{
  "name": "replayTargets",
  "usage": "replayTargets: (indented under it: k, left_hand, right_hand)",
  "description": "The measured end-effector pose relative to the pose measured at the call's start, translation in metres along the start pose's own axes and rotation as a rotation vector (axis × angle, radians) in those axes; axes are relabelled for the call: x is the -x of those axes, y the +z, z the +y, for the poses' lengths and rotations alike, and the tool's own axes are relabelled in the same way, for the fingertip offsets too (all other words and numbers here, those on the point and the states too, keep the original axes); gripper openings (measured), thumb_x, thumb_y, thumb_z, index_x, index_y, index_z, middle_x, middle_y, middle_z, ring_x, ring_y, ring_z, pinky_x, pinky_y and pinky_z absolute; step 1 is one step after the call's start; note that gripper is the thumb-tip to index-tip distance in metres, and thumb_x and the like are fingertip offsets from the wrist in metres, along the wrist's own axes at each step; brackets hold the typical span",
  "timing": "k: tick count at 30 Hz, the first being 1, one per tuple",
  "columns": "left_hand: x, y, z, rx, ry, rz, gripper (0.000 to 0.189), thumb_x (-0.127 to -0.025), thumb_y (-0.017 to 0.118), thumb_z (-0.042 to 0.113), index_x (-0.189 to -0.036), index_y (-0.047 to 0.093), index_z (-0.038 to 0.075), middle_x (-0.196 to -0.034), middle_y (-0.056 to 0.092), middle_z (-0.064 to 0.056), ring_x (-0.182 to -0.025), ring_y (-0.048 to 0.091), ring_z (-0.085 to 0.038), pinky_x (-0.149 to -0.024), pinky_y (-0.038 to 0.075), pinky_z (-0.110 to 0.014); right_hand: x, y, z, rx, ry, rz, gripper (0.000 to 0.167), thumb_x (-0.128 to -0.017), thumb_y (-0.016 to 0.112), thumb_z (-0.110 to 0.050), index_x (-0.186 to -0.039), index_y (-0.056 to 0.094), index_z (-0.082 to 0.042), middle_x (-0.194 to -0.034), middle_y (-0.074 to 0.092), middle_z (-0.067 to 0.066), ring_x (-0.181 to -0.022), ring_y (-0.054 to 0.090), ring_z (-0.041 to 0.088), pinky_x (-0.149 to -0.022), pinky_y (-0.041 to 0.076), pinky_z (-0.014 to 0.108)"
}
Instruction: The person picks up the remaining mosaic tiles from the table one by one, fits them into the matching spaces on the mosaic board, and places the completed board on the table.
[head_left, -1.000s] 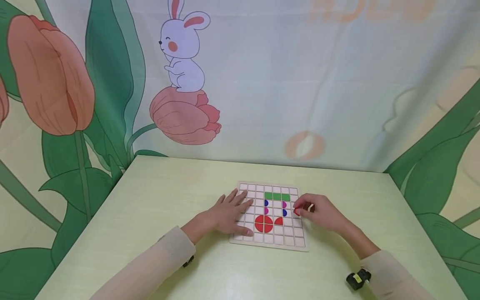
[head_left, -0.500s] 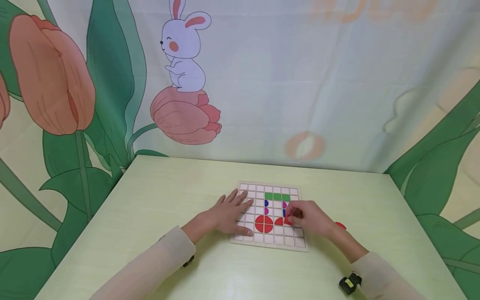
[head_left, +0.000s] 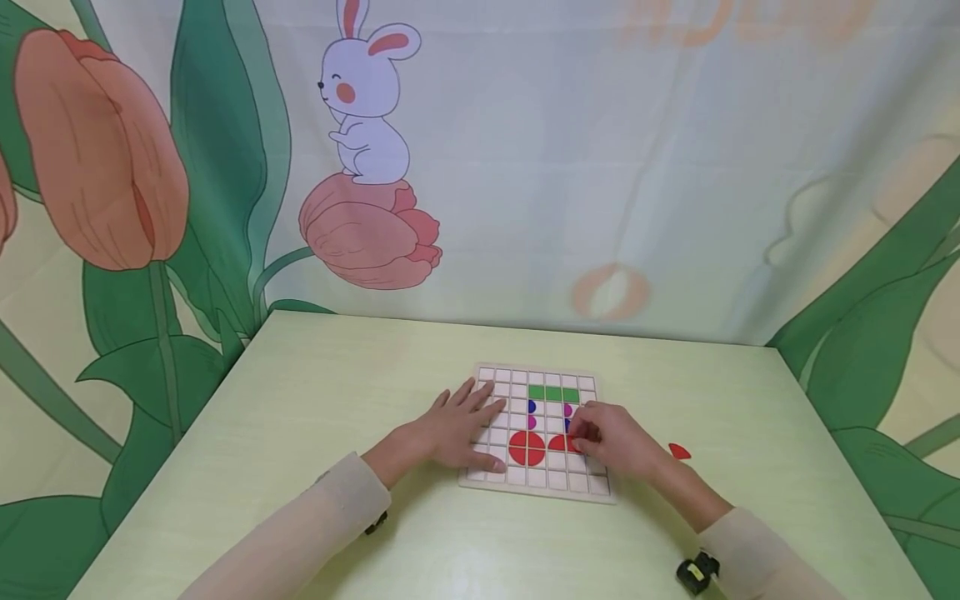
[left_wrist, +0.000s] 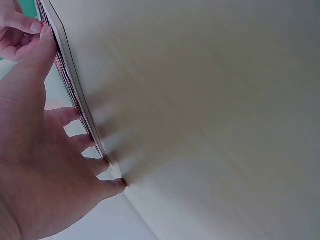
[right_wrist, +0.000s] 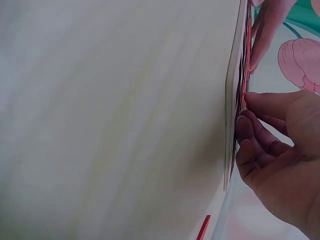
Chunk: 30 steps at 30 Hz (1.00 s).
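A pale wooden grid board (head_left: 538, 493) lies on the table. My left hand (head_left: 453, 425) is spread over its left side, fingers straight, with fingertips at the board in the left wrist view. My right hand (head_left: 611, 437) is over the right side, thumb and fingertips pinching a red quarter-circle piece (head_left: 573, 444) down at the board, mostly hidden by the fingers. It sits beside another red quarter-circle (head_left: 557, 442). Left of these, a full red circle (head_left: 527, 448) is made of quarter pieces. In the right wrist view, the right hand's thumb (right_wrist: 262, 104) meets the board's face.
Three green squares (head_left: 554, 392) form a row near the board's top. Blue and magenta half-circles (head_left: 532, 414) sit below them. One loose red quarter-circle piece (head_left: 679, 451) lies on the table right of the board. A printed curtain (head_left: 510, 167) hangs behind the table.
My right hand has moved left from the board's right edge, bringing the red quarter-circle piece down beside the other one. The loose red piece on the table came into sight. My left hand stays put.
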<state>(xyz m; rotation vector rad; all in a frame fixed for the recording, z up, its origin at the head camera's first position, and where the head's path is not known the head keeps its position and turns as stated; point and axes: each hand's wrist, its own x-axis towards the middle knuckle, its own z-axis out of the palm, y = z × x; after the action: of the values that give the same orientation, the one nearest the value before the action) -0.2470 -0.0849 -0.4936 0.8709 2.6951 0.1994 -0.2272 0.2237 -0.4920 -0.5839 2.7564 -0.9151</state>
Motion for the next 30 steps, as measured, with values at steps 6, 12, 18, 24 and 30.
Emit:
replayTargets:
  k: [6, 12, 18, 24, 30]
  left_hand:
    - [0.0, 0.0, 0.0, 0.005, 0.004, 0.001, 0.111, -0.087, 0.062, 0.083, -0.172, 0.019, 0.025, -0.179, 0.004, -0.007, -0.164, -0.004, -0.037, -0.126, 0.011, -0.067]
    - [0.001, -0.001, 0.001, 0.002, 0.001, 0.0, 0.111, -0.087, 0.062, 0.082, -0.172, 0.02, 0.024, -0.179, 0.005, -0.007, -0.164, -0.003, -0.037, -0.126, 0.012, -0.067]
    - [0.001, -0.002, 0.001, 0.006, 0.004, 0.001, 0.11, -0.088, 0.062, 0.082, -0.172, 0.02, 0.024, -0.179, 0.004, -0.007, -0.164, -0.004, -0.038, -0.127, 0.011, -0.067]
    - [0.001, -0.002, 0.001, 0.003, 0.003, -0.001, 0.11, -0.088, 0.062, 0.082, -0.172, 0.02, 0.024, -0.179, 0.004, -0.007, -0.164, -0.003, -0.038, -0.127, 0.011, -0.067]
    - [0.0, 0.0, 0.0, -0.006, -0.001, -0.001, 0.111, -0.087, 0.062, 0.082, -0.172, 0.019, 0.025, -0.179, 0.004, -0.007, -0.164, -0.003, -0.037, -0.127, 0.011, -0.067]
  right_hand:
    - [0.004, -0.017, 0.001, 0.042, 0.009, 0.017, 0.011, -0.095, 0.08, -0.01, -0.103, 0.073, -0.014, -0.091, 0.063, -0.005, -0.086, 0.058, 0.017, -0.074, 0.055, 0.026]
    - [0.016, -0.049, 0.015, 0.076, -0.026, 0.043, 0.014, -0.095, 0.079, -0.008, -0.108, 0.074, -0.007, -0.091, 0.064, -0.003, -0.085, 0.058, 0.019, -0.07, 0.053, 0.026]
    - [0.032, -0.067, 0.033, 0.086, 0.054, 0.044, 0.014, -0.095, 0.078, -0.008, -0.109, 0.073, -0.005, -0.091, 0.064, 0.0, -0.084, 0.058, 0.02, -0.062, 0.054, 0.026]
    - [0.05, -0.074, 0.054, 0.072, 0.054, -0.004, 0.013, -0.094, 0.08, -0.007, -0.104, 0.073, -0.004, -0.089, 0.063, 0.0, -0.079, 0.058, 0.019, -0.061, 0.053, 0.026]
    - [0.062, -0.073, 0.072, 0.094, 0.009, -0.032, 0.017, -0.089, 0.085, -0.008, -0.103, 0.074, -0.008, -0.089, 0.063, -0.004, -0.081, 0.057, 0.016, -0.067, 0.053, 0.025]
